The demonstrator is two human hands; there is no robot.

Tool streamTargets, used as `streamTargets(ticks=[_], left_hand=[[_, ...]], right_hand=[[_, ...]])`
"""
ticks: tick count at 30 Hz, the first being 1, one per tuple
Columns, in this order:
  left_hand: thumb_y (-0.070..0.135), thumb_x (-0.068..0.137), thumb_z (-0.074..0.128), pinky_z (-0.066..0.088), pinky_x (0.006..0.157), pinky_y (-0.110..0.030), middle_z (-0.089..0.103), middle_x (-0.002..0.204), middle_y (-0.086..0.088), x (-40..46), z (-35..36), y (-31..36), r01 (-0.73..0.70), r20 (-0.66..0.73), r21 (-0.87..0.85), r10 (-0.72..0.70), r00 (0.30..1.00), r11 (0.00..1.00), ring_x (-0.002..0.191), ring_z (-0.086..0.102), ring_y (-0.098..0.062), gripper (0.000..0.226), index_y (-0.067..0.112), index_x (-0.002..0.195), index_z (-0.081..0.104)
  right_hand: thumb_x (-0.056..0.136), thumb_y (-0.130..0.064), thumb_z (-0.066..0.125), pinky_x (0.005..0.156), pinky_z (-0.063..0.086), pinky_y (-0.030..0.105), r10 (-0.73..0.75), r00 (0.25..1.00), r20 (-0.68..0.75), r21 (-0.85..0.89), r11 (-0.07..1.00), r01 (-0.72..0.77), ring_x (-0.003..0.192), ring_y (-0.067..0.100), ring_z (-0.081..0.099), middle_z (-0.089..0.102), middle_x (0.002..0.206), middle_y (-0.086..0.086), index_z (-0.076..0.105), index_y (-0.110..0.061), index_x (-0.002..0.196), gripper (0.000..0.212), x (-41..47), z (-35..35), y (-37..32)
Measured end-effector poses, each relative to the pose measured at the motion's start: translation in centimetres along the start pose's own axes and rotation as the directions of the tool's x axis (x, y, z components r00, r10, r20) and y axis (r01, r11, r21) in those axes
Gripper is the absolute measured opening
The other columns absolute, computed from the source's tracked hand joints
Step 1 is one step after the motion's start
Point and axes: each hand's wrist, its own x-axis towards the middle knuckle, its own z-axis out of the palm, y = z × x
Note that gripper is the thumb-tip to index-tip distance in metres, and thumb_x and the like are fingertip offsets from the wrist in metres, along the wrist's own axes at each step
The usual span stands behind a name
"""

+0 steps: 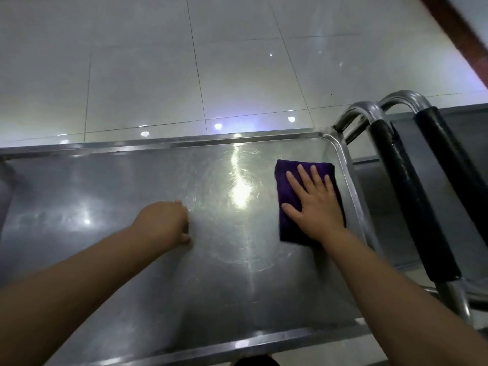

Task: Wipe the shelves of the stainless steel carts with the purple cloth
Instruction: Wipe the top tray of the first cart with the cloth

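flat right hand (315, 204) on purple cloth (286, 186), cart shelf (132, 186)

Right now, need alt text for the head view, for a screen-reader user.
A person's right hand presses a folded purple cloth flat on a steel cart's top shelf, near its right rim. The left hand rests on the shelf, fingers curled. Black-padded cart handles stand to the right, over a glossy tiled floor.

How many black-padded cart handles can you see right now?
2. One black-padded handle stands just right of the top shelf; the second is beyond it, further right. Others may be out of frame.
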Motion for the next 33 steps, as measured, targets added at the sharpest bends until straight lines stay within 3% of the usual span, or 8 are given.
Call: streamTargets(ticks=[3,5,7,10,12,21,26,33], left_hand=[[0.043,0.08,0.067,0.047,0.083,-0.028,0.05,0.126,-0.002,0.8,-0.7,-1.1,-0.021,-0.074,0.014,0.022,0.997,1.0,0.114,0.05,-0.019,0.051,0.022,0.124,0.053],[0.043,0.076,0.072,0.042,0.101,-0.037,0.018,0.153,-0.011,1.2,-0.2,-1.8,-0.002,-0.083,0.02,0.004,0.997,1.0,0.138,0.026,-0.026,0.088,0.016,0.145,0.024],[0.044,0.076,0.073,0.037,0.107,-0.042,-0.004,0.159,-0.008,1.6,0.4,-2.3,0.029,-0.052,0.009,-0.028,0.998,1.0,0.144,0.009,-0.029,0.106,0.012,0.15,0.004],[0.044,0.076,0.074,0.035,0.109,-0.043,-0.009,0.159,-0.005,2.2,1.1,-2.8,0.021,-0.057,-0.032,-0.023,0.998,0.999,0.145,0.005,-0.03,0.11,0.013,0.151,0.0],[0.044,0.076,0.074,0.033,0.11,-0.044,-0.01,0.159,-0.005,2.4,1.6,-3.1,0.02,-0.062,-0.052,-0.023,0.998,0.998,0.145,0.003,-0.029,0.111,0.014,0.151,-0.002],[0.038,0.074,0.078,0.031,0.111,-0.047,-0.011,0.159,-0.003,3.2,2.6,-4.2,0.034,-0.088,-0.133,-0.046,0.995,0.99,0.146,0.0,-0.029,0.113,0.016,0.151,-0.002],[0.038,0.078,0.073,0.034,0.109,-0.046,-0.006,0.16,-0.003,3.4,2.4,-4.5,0.025,-0.115,-0.147,-0.042,0.993,0.989,0.146,0.004,-0.028,0.106,0.018,0.151,0.0],[0.043,0.075,0.076,0.032,0.111,-0.042,-0.009,0.159,-0.003,3.3,1.5,-4.4,0.031,-0.06,-0.104,-0.037,0.997,0.994,0.146,0.0,-0.027,0.113,0.017,0.152,-0.003]], right_hand=[[0.085,-0.065,0.02,0.118,-0.01,0.043,0.068,0.998,-0.013,0.006,0.998,-0.068,0.148,0.023,-0.009,-0.003,0.162,0.0,-0.001,-0.033,0.152,0.076,-0.1,-0.6,2.5],[0.091,-0.061,0.027,0.118,-0.009,0.045,0.125,0.992,-0.019,-0.003,0.992,-0.125,0.148,0.025,-0.009,-0.003,0.162,0.002,0.001,-0.031,0.153,0.073,-0.2,-0.6,2.5],[0.093,-0.058,0.028,0.118,-0.01,0.047,0.238,0.971,-0.015,0.021,0.971,-0.238,0.147,0.027,-0.011,-0.005,0.162,0.004,-0.001,-0.028,0.153,0.073,0.0,-0.4,0.9],[0.095,-0.058,0.022,0.117,-0.007,0.052,0.449,0.894,0.006,0.07,0.891,-0.448,0.147,0.031,-0.01,-0.007,0.161,0.008,-0.003,-0.024,0.154,0.072,0.8,-0.2,-3.0],[0.096,-0.057,0.02,0.116,-0.007,0.054,0.481,0.876,0.023,0.09,0.872,-0.481,0.146,0.034,-0.011,-0.008,0.161,0.01,-0.005,-0.022,0.153,0.072,1.3,-0.1,-5.6],[0.091,-0.06,0.012,0.115,-0.011,0.056,0.143,0.99,-0.012,0.008,0.99,-0.143,0.145,0.035,-0.018,-0.014,0.16,0.009,-0.018,-0.024,0.148,0.073,3.2,0.4,-16.0],[0.087,-0.06,0.007,0.114,-0.011,0.055,-0.131,0.991,-0.018,0.005,0.991,0.131,0.146,0.033,-0.014,-0.005,0.161,0.007,-0.001,-0.027,0.153,0.074,4.5,0.4,-21.4],[0.086,-0.06,0.014,0.118,-0.012,0.045,-0.261,0.965,-0.014,0.026,0.965,0.261,0.148,0.022,-0.011,-0.001,0.162,-0.002,0.004,-0.035,0.152,0.071,6.0,0.1,-16.9]])
